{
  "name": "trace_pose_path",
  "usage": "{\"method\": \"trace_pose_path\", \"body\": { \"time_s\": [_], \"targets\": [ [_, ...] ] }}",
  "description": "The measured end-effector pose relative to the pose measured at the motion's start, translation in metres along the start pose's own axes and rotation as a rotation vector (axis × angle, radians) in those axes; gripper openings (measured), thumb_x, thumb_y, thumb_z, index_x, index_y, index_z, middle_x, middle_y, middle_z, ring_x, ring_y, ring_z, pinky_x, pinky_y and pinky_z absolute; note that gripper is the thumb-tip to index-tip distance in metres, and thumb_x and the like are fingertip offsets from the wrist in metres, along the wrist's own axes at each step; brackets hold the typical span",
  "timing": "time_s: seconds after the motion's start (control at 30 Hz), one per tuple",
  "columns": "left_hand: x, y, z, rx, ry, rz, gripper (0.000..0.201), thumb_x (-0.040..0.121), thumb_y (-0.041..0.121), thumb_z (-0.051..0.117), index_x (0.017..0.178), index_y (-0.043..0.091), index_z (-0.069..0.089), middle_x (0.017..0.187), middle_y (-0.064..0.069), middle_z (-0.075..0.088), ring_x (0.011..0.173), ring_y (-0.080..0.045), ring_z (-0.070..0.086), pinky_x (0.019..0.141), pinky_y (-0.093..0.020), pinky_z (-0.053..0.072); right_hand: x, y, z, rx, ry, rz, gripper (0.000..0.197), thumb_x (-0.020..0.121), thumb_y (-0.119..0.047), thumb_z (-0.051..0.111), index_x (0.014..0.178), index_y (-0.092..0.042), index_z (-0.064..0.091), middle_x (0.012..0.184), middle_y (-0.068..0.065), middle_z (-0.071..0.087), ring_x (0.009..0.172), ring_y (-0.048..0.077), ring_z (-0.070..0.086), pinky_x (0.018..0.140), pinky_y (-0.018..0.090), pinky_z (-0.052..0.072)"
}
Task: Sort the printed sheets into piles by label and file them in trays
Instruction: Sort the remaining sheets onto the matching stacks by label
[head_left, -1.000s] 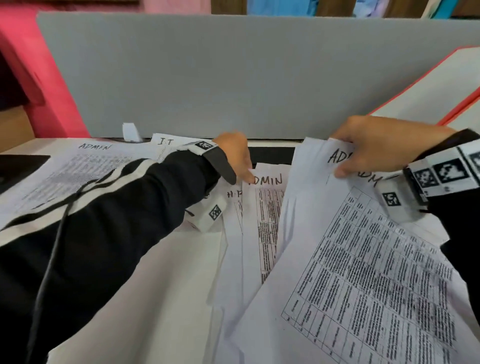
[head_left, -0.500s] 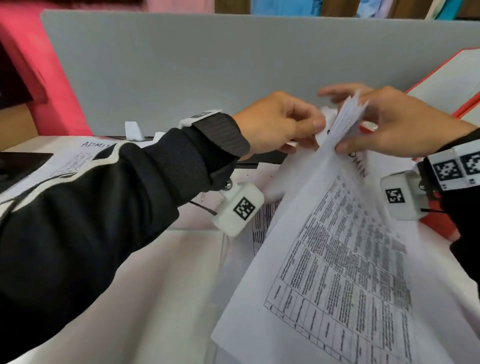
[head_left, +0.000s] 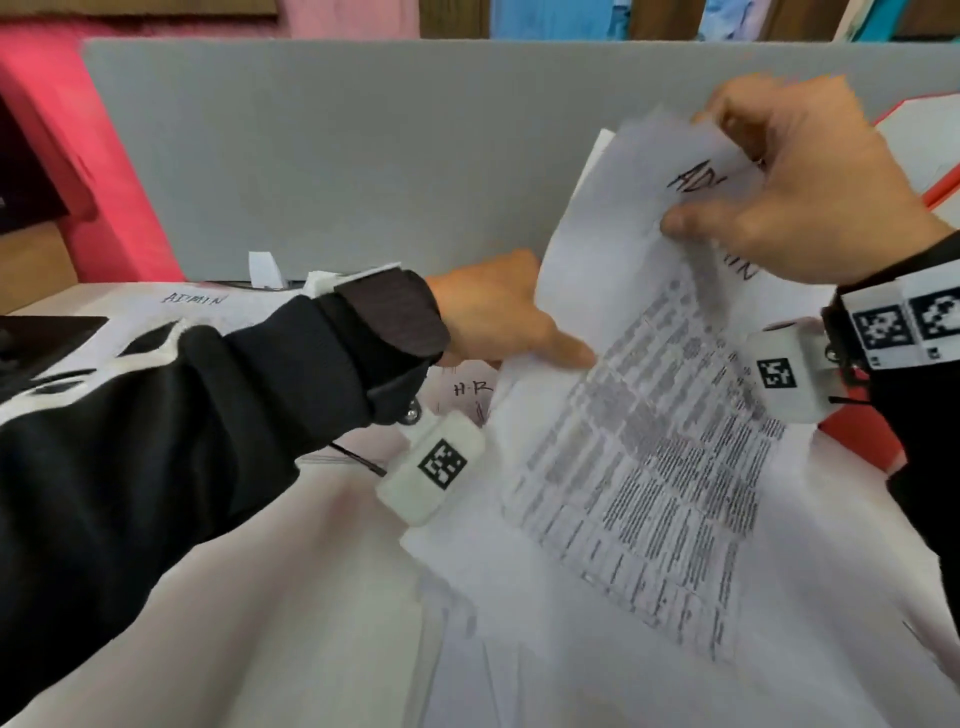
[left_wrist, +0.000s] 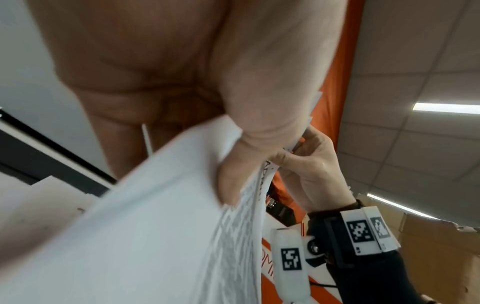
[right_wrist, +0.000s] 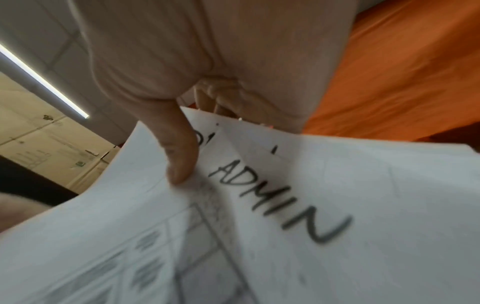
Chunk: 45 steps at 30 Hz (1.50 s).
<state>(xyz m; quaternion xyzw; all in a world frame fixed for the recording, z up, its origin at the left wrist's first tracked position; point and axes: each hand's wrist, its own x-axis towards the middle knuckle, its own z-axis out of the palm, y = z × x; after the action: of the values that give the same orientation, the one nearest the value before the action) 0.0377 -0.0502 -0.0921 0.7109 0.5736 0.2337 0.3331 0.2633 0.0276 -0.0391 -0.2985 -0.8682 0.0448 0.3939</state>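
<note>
My right hand (head_left: 727, 171) holds up a bundle of printed sheets labelled ADMIN (head_left: 649, 415) by its top edge, thumb on the front and fingers behind. In the right wrist view the thumb (right_wrist: 179, 160) presses beside the ADMIN lettering (right_wrist: 280, 205). My left hand (head_left: 550, 348) pinches the bundle's left edge lower down, and its thumb (left_wrist: 233, 168) lies over the paper (left_wrist: 155, 226). A sheet marked H-R (head_left: 470, 389) lies on the desk under the left wrist. Another ADMIN sheet (head_left: 195, 299) lies far left, partly behind my sleeve.
A red tray (head_left: 862, 447) sits at the right under the lifted bundle, and another red-edged tray (head_left: 935, 200) is behind the right hand. A grey partition (head_left: 363, 156) closes the desk's far side. More loose sheets (head_left: 519, 649) spread over the near desk. A dark device (head_left: 47, 332) is at the left edge.
The bundle has risen from the desk, tilting up to the right. My right hand has lifted its top edge higher, and my left hand slid from the top corner down the left edge.
</note>
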Motion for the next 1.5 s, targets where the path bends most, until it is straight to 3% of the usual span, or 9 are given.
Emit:
{"method": "trace_pose_path", "body": {
  "time_s": [0.23,0.3,0.47,0.63,0.73,0.87,0.97,1.13,1.5],
  "targets": [
    [-0.012,0.010,-0.044,-0.406,0.561,0.179,0.046,0.078,0.025,0.087,0.118,0.008,0.070,0.109,-0.002,0.077,0.098,-0.020,0.075,0.093,-0.039,0.059,0.006,0.029,-0.004,0.042,0.563,0.333,0.077,0.074,-0.078,0.072,0.126,-0.026,0.050,0.130,-0.010,0.055,0.117,0.000,0.054,0.097,0.007,0.044],
    [-0.013,0.007,-0.056,-0.554,0.659,0.251,0.061,0.075,0.031,0.089,0.124,0.003,0.066,0.116,-0.006,0.074,0.106,-0.025,0.072,0.099,-0.046,0.054,0.004,0.031,-0.003,0.255,0.554,0.496,0.091,0.069,-0.070,0.081,0.137,-0.020,0.046,0.133,-0.009,0.056,0.120,0.004,0.057,0.094,0.009,0.047],
    [-0.016,0.015,-0.061,-0.738,0.641,0.369,0.037,0.096,0.026,0.066,0.123,0.001,0.067,0.123,-0.012,0.071,0.114,-0.028,0.069,0.105,-0.048,0.050,0.000,0.009,0.007,0.906,0.159,0.344,0.044,0.090,-0.006,0.075,0.131,0.000,0.060,0.124,0.012,0.074,0.113,0.029,0.073,0.095,0.050,0.060],
    [-0.009,0.028,-0.042,-0.230,0.873,0.298,0.034,0.083,0.036,0.082,0.100,0.017,0.058,0.094,0.020,0.069,0.088,0.006,0.065,0.079,-0.012,0.053,0.004,0.000,0.021,0.648,0.463,0.188,0.039,0.082,-0.020,0.086,0.114,-0.004,0.071,0.116,0.009,0.076,0.108,0.023,0.074,0.094,0.046,0.060],
    [-0.008,0.033,-0.042,-0.222,1.033,0.394,0.047,0.077,0.036,0.085,0.104,0.021,0.050,0.111,0.007,0.063,0.106,-0.010,0.064,0.095,-0.023,0.053,0.007,0.009,0.014,0.684,0.556,0.181,0.056,0.079,-0.033,0.089,0.119,-0.003,0.065,0.120,0.010,0.074,0.112,0.023,0.072,0.096,0.045,0.059],
    [-0.007,0.033,-0.038,-0.374,0.863,0.558,0.030,0.077,0.012,0.086,0.100,0.016,0.067,0.103,-0.002,0.075,0.098,-0.017,0.073,0.088,-0.033,0.059,0.004,0.019,0.010,0.742,0.373,0.183,0.086,0.074,-0.023,0.091,0.141,0.006,0.046,0.135,0.016,0.066,0.124,0.026,0.066,0.104,0.045,0.055],
    [0.004,0.017,-0.026,-0.413,0.819,0.421,0.028,0.075,0.012,0.088,0.097,0.010,0.070,0.097,-0.001,0.077,0.090,-0.013,0.075,0.082,-0.029,0.060,0.003,0.022,0.018,0.687,0.256,0.265,0.062,0.079,-0.011,0.086,0.134,-0.001,0.060,0.127,0.007,0.073,0.117,0.023,0.071,0.101,0.047,0.057],
    [0.010,-0.002,-0.015,-0.545,0.877,0.322,0.022,0.077,0.011,0.087,0.090,0.019,0.071,0.088,0.009,0.077,0.086,-0.008,0.074,0.078,-0.020,0.057,0.001,0.014,0.034,0.684,0.261,0.319,0.082,0.060,-0.037,0.095,0.130,-0.007,0.065,0.122,0.003,0.076,0.114,0.020,0.073,0.102,0.048,0.057],
    [0.004,0.009,-0.033,-0.585,0.808,0.358,0.043,0.078,0.022,0.087,0.115,0.009,0.069,0.113,-0.004,0.076,0.107,-0.017,0.072,0.098,-0.042,0.056,0.001,-0.007,0.022,0.557,0.380,0.227,0.044,0.096,-0.020,0.071,0.133,-0.002,0.058,0.127,-0.003,0.071,0.113,0.001,0.069,0.097,0.022,0.055]
  ]
}}
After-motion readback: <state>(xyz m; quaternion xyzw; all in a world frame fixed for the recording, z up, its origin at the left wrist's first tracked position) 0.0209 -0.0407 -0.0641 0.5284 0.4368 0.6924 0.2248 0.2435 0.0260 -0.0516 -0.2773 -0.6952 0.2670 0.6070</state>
